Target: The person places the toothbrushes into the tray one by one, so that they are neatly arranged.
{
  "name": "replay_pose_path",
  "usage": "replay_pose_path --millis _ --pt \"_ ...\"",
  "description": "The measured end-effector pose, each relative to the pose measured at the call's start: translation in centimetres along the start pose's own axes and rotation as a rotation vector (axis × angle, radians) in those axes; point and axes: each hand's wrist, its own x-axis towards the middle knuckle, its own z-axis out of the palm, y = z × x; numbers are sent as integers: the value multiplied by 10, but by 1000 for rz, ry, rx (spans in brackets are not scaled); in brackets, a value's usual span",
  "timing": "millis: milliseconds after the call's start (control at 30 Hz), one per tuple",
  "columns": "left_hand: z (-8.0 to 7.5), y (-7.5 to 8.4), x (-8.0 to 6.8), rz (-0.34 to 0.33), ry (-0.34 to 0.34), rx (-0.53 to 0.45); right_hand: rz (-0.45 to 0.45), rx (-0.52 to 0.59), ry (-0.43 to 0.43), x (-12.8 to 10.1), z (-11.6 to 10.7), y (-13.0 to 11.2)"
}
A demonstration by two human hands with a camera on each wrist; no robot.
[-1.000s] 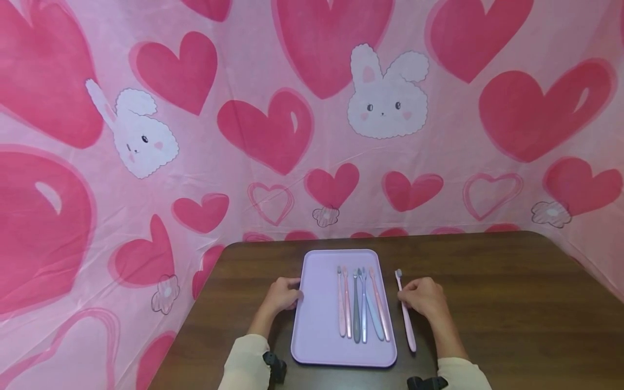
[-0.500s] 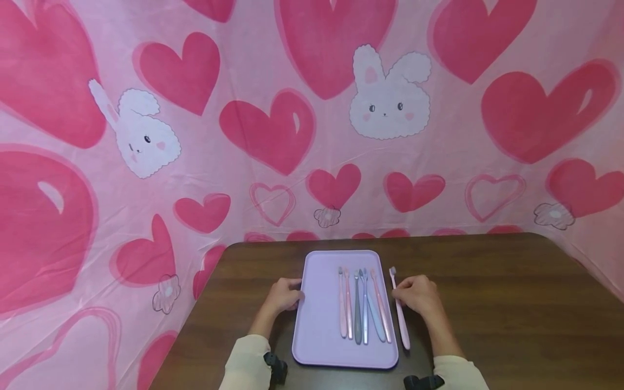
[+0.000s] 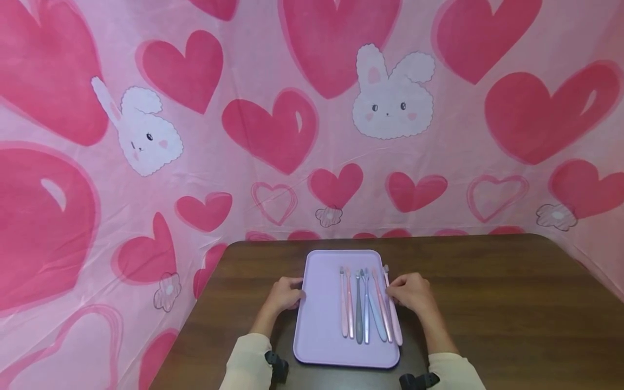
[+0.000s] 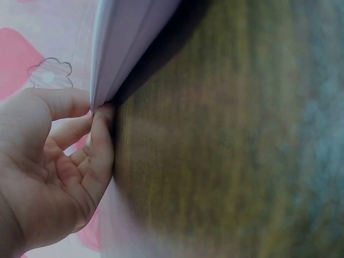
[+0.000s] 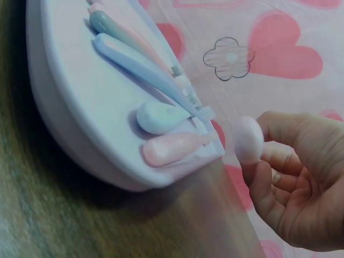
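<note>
My right hand (image 3: 413, 292) pinches a pale pink toothbrush (image 3: 396, 325) by its handle, bristle end pointing away. In the head view this brush overlaps the right rim of the lilac tray (image 3: 314, 319); the right wrist view shows its rounded handle end (image 5: 249, 141) raised beside the tray. My left hand (image 3: 281, 295) grips the tray's left edge between thumb and fingers. Several toothbrushes lie roughly side by side on the tray's right half, among them a grey-green toothbrush (image 3: 359, 319), a light blue toothbrush (image 3: 377, 320) and a pink toothbrush (image 5: 174, 149) nearest the right rim.
The tray lies on a dark brown wooden table (image 3: 512, 309). Behind it hangs a pink cloth (image 3: 439, 146) printed with hearts and rabbits. Black wrist straps with cameras (image 3: 277, 367) sit at both cuffs, close to the near side of the tray.
My right hand has carried the pale pink toothbrush leftward, from over the table beside the tray to the tray's right rim. The left hand keeps its grip on the tray's edge.
</note>
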Motion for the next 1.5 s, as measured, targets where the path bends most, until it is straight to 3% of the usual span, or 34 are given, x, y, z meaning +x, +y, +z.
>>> replay_pose_path --millis 567,1100,1500 --pt "-2 3 2 -11 6 -4 15 67 -21 3 10 -14" --pt "-1 0 -3 -15 3 -10 -21 49 -25 0 30 -26" --pt "-1 1 -1 -23 2 -10 11 53 -30 4 38 -27"
